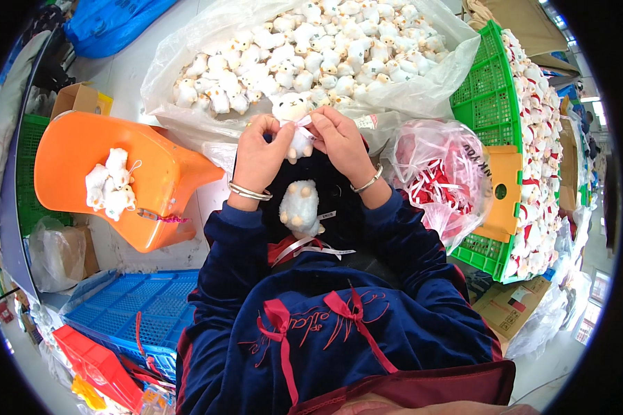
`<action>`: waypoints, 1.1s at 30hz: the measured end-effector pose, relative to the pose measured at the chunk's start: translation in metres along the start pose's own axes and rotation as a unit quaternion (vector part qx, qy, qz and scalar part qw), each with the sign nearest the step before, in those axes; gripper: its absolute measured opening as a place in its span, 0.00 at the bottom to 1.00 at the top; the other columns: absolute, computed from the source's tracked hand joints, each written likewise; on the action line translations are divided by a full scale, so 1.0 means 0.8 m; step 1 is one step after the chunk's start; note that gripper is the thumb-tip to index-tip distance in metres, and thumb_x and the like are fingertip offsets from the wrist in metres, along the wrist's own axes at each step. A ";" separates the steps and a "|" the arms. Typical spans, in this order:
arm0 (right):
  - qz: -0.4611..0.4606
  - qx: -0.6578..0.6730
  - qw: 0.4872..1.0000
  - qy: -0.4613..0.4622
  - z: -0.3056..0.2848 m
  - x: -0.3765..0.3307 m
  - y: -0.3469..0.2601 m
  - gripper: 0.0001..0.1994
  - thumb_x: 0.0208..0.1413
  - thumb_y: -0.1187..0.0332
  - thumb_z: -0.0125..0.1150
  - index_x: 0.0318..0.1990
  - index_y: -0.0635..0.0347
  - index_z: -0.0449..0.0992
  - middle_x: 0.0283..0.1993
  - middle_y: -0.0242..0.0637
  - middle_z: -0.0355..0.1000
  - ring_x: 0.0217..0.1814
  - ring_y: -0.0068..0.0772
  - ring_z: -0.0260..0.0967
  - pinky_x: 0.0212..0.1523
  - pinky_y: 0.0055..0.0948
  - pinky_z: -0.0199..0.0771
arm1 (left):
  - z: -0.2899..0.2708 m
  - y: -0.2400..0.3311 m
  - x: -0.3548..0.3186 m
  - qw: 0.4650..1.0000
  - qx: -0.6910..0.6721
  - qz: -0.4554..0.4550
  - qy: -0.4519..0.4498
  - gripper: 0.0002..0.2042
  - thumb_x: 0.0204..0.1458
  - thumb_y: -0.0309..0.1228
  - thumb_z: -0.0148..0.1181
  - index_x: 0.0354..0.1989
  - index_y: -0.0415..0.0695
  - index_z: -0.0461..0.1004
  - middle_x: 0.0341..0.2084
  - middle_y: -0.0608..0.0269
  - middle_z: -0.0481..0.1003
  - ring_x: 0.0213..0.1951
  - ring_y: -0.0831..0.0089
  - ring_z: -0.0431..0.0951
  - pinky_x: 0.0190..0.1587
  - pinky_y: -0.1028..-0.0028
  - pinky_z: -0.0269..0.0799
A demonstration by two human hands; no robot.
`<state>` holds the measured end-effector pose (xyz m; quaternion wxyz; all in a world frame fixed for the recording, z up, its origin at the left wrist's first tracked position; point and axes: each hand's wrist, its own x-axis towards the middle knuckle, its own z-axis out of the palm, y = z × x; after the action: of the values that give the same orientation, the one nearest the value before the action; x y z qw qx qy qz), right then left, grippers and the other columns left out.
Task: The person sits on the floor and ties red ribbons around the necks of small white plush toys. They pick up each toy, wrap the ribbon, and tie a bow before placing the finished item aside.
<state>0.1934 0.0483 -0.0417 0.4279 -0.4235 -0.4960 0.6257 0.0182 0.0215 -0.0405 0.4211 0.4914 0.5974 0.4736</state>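
Both hands meet at 12 o'clock above the lap, pinched on 1 white plush. The left hand clamps its side; the right hand nips a thin ribbon at its neck. The toy looks light, soft and squashy, so it should give under pressure; holding the body while working the ribbon seems safest. A 2nd plush lies on the lap. At 12 o'clock sits a bag of plush; at 9 o'clock, an orange stool.
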 end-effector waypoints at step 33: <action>-0.071 -0.250 0.959 -0.112 -0.075 -0.109 -0.025 0.21 0.54 0.62 0.70 0.49 0.68 0.76 0.40 0.44 0.78 0.39 0.33 0.78 0.42 0.34 0.79 | 0.018 -0.023 0.003 0.976 -0.100 -0.050 -0.185 0.16 0.69 0.45 0.50 0.38 0.47 0.76 0.43 0.67 0.79 0.38 0.80 0.76 0.37 0.79 0.68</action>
<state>0.2772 -0.0168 -0.0220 0.2928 -0.4079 -0.7102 0.4934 0.0280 0.0246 -0.0610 0.5946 0.4955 0.4828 0.4097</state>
